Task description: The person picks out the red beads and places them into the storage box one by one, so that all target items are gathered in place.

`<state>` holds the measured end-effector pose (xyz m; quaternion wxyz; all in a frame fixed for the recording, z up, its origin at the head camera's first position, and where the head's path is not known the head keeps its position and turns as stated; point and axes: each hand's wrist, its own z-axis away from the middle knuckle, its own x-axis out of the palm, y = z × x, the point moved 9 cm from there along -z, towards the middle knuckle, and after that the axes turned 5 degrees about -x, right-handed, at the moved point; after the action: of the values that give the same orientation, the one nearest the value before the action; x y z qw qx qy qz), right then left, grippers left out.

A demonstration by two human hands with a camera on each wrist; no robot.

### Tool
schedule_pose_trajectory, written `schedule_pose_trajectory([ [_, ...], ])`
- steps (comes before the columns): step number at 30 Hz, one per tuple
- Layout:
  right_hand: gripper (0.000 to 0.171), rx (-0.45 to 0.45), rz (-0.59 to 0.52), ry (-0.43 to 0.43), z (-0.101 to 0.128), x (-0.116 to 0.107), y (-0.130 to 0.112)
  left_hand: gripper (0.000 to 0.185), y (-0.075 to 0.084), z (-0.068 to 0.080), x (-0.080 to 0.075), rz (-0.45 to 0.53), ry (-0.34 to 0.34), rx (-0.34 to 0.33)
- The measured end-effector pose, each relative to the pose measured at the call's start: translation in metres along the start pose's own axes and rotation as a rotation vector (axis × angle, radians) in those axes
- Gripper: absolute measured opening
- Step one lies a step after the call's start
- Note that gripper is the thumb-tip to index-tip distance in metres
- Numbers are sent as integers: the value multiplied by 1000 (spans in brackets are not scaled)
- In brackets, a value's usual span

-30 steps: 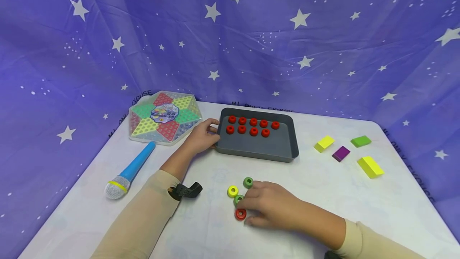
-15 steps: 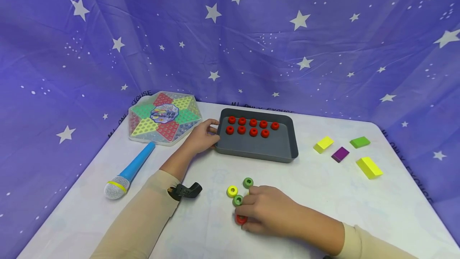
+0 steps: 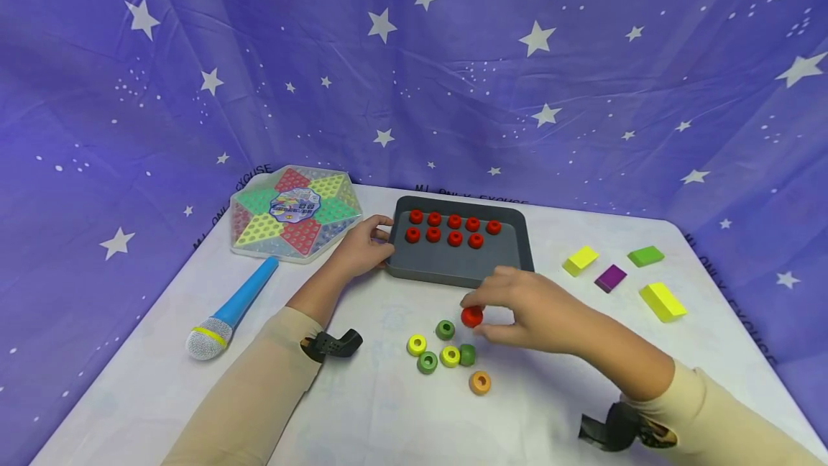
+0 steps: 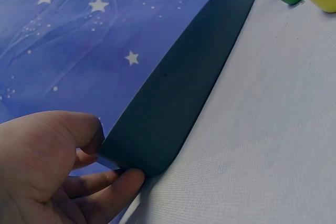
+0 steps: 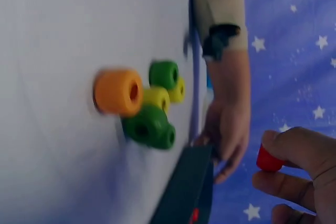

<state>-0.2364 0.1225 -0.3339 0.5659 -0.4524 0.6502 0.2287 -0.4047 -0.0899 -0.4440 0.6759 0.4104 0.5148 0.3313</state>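
My right hand pinches a red ring-shaped bead between thumb and fingers, in front of the tray's near edge. In the right wrist view the red bead sits between the thumb and a fingertip. At the tray's left end, my left hand holds the corner of the grey tray; the left wrist view shows the fingers against the tray's wall. Two rows of red beads stand in the far part of the tray. Below my right hand lie green beads, yellow beads and one orange bead.
Left of the tray lies a hexagonal Chinese checkers board, with a blue toy microphone in front of it. Yellow, purple and green blocks are spread at the right. A purple starry cloth hangs behind the white table.
My right hand has taken hold of the red bead and carried it up and right toward the tray, uncovering the orange, yellow and green beads beneath it. My left hand stays at the tray.
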Motion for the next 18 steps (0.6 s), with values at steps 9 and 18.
schedule_pose_trajectory([
  [9, 26, 109, 82, -35, -4, -27, 40, 55, 0, -1, 0, 11, -10, -1],
  [18, 31, 271, -24, -121, -9, -34, 100, 55, -1, -2, 0, 14, -11, -4],
])
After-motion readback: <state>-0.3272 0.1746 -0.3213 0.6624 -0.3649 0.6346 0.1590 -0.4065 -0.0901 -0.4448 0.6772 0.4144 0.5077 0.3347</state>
